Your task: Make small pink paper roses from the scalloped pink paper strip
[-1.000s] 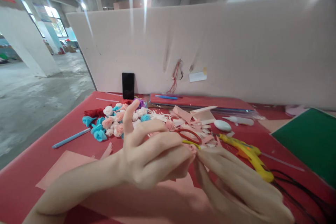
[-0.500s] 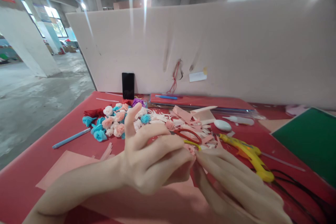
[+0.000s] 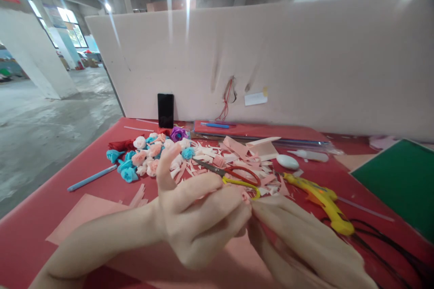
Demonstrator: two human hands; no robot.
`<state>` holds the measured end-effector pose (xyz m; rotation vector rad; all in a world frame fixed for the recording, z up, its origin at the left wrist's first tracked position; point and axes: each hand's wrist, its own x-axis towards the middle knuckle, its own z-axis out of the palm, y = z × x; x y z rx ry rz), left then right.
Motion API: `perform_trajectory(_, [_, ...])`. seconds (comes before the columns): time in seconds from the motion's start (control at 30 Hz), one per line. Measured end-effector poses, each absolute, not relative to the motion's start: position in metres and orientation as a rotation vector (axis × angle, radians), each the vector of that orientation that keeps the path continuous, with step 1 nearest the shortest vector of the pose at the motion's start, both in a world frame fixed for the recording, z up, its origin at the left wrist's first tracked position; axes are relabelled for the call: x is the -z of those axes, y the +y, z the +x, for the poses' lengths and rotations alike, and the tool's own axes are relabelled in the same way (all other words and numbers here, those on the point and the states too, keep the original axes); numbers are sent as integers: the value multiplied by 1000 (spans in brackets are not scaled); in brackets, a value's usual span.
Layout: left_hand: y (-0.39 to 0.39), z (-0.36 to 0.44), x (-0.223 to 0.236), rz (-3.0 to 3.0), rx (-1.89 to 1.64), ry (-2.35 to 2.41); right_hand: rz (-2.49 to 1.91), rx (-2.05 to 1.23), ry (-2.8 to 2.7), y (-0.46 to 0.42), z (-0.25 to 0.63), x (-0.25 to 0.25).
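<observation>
My left hand point(image 3: 200, 212) is closed, its fingertips pinching a small pink paper flower point(image 3: 246, 196) while its little finger sticks up. Only the top of the flower shows. From the right, my right hand point(image 3: 301, 235) meets it, fingers pressed together at the flower's lower side; part of the grip is hidden. Just beyond my fingertips lie scissors point(image 3: 241, 176) with one red and one yellow handle, on pink and white paper scraps point(image 3: 203, 150). Under my hands is a sheet of pink paper point(image 3: 237, 257).
Finished paper flowers point(image 3: 149, 156) in several colours are heaped at back left, near a blue pen-like stick point(image 3: 91, 178). A yellow glue gun point(image 3: 322, 198) with a dark cable lies right, by a white bottle point(image 3: 310, 156) and green board point(image 3: 396, 185). A phone point(image 3: 166, 110) leans against the partition.
My left hand has shifted slightly down and turned, uncovering more of the scissors and the purple flower. Both hands stay together at the pink paper flower.
</observation>
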<state>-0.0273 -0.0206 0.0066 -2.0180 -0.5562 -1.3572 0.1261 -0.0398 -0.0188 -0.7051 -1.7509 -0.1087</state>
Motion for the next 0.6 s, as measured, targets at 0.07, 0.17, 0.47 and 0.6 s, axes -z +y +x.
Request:
perform_trajectory(0.07, [-21, -28, -7, -2029, 1371, -512, -760, 93, -1729, -42, 126, 20])
perform_trajectory(0.17, [-16, -25, -3, -1979, 1512, -431, -842, -38, -1699, -45, 128, 18])
perform_trajectory(0.47, [-17, -28, -20, -2780, 1778, -875, -816, -557, -1670, -37, 134, 4])
perform_trajectory(0.6, [-15, -34, -30, -3311, 1812, -1171, -749, -586, -1805, -29, 136, -2])
